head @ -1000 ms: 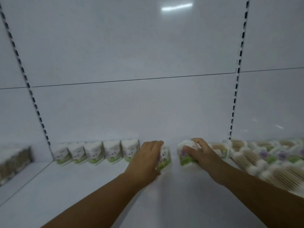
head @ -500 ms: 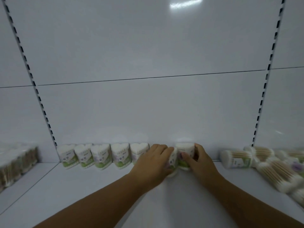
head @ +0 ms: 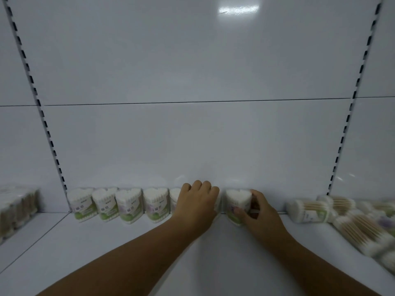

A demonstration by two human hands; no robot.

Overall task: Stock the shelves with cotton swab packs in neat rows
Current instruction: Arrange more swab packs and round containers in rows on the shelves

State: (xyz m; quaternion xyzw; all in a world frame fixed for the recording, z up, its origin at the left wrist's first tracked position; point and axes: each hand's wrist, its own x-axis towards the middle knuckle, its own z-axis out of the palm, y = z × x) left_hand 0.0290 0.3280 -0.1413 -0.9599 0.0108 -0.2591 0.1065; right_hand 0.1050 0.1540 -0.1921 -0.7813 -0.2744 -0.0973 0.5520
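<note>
Running along the shelf's [head: 149,248] back edge, the row of packs [head: 119,206] finishes under the left hand [head: 196,202], whose fingers curl over the end pack [head: 218,207]. Just to its right the next pack [head: 237,199] stands upright, pinched by the right hand [head: 259,213], with a slim gap between.

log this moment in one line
step: extend row | left hand: grips left pack | right hand: grips right pack | spares: lying right
</note>
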